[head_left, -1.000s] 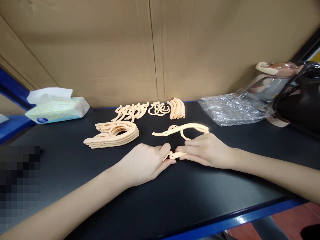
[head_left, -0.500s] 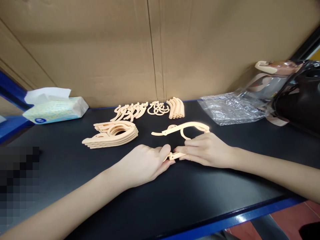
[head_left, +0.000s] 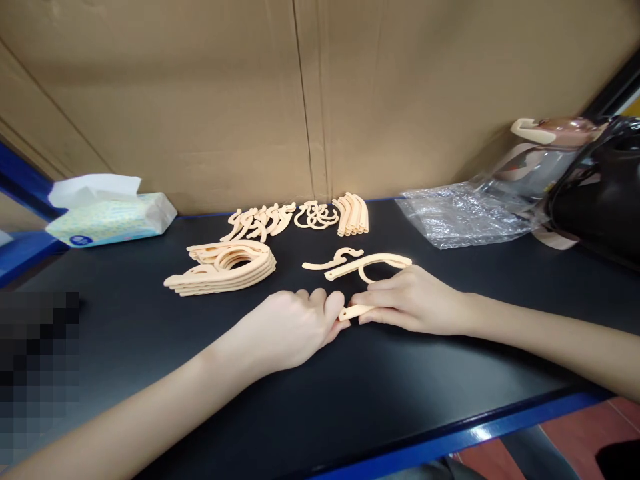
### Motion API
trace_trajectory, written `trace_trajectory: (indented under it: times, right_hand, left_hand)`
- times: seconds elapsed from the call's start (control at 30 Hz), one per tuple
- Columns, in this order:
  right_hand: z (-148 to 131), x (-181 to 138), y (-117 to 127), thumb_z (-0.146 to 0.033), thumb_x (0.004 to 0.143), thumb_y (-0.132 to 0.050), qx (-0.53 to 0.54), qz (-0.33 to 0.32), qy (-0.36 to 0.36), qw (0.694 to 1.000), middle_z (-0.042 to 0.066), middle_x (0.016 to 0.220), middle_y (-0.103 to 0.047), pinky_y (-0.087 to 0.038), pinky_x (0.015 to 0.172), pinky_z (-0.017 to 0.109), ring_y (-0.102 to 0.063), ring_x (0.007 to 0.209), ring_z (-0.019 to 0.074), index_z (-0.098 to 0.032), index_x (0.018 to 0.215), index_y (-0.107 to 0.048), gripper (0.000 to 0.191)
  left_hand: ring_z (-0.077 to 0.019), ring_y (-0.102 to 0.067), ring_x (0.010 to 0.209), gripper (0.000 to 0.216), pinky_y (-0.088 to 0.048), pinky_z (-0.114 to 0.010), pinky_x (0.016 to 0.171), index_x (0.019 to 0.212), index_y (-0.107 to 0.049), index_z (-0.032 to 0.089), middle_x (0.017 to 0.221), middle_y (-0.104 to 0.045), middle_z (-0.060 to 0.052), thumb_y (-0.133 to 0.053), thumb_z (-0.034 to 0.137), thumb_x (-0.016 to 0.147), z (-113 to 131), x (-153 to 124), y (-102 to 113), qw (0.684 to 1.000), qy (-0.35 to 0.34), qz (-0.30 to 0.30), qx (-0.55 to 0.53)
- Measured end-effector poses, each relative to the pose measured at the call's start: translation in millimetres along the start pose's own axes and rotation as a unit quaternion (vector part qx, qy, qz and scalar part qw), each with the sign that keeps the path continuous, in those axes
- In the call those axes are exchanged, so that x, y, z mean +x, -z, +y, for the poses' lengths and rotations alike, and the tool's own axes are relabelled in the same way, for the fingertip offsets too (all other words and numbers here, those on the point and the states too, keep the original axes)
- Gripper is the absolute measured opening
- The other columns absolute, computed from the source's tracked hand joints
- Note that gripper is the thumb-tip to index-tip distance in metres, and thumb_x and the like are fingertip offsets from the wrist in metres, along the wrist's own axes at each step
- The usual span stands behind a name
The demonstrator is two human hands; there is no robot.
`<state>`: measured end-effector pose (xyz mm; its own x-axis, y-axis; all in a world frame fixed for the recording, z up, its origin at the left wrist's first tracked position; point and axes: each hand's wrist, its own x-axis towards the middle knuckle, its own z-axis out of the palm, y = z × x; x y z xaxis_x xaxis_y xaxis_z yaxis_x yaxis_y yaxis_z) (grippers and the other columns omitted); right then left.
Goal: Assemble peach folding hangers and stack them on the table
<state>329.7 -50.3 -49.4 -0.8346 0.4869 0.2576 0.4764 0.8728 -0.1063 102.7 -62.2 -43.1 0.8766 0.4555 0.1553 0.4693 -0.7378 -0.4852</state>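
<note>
My right hand (head_left: pixel 410 300) is closed around a cream plastic folding hanger (head_left: pixel 367 270). One curved arm of it rises above the fingers, and the flat, holed end of another arm sticks out to the left between thumb and fingers. My left hand (head_left: pixel 300 327) is closed against that holed end, thumb on top. What lies inside its fingers is mostly hidden. Just beyond the hands, a separate curved hook-shaped piece (head_left: pixel 333 260) rests on the black table (head_left: pixel 320 413). A stack of folded cream hangers (head_left: pixel 225 273) lies left of it.
Along the back lie several curved pieces (head_left: pixel 257 223), several hooks (head_left: pixel 316 215) and a bundle of tubular arms (head_left: pixel 353 215). A tissue pack (head_left: pixel 115 217) is at the left. Clear plastic wrap (head_left: pixel 460 213), a bottle (head_left: pixel 530 163) and a black bag (head_left: pixel 600 200) occupy the right. Cardboard (head_left: pixel 215 100) stands behind.
The hanger's upper arm has shifted down, so the loose hook-shaped piece behind it now shows whole. My left fingers have closed further over the near end, hiding the small cream bit seen there before.
</note>
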Motion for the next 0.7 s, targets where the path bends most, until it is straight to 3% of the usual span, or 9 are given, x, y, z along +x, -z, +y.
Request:
trace_trajectory:
  times: [0.23, 0.7]
  right_hand:
    - [-0.1, -0.1, 1.4, -0.035, 0.095, -0.039, 0.071, -0.01, -0.01, 0.997, -0.001, 0.084, -0.069, -0.04, 0.067, 0.023, -0.06, 0.071, 0.0113, -0.018, 0.1, -0.063, 0.03]
    - [-5.6, -1.1, -0.7, -0.032, 0.096, -0.037, -0.014, 0.016, -0.012, 1.0, 0.001, 0.079, -0.067, -0.034, 0.056, 0.021, -0.057, 0.067, 0.0112, -0.019, 0.105, -0.063, 0.03]
  left_hand:
    - [-0.0157, -0.05, 0.042, 0.022, -0.022, -0.028, 0.039, 0.075, -0.041, 0.019, 0.057, -0.05, 0.001, -0.036, 0.03, 0.093, 1.0, -0.1, 3.4, 1.0, -0.001, -0.002, 0.019]
    - [-0.0153, -0.056, 0.045, 0.026, -0.027, -0.028, 0.04, 0.075, -0.043, 0.018, 0.058, -0.053, 0.002, -0.032, 0.033, 0.093, -3.6, 1.6, -1.0, 0.999, -0.008, 0.014, -0.05]
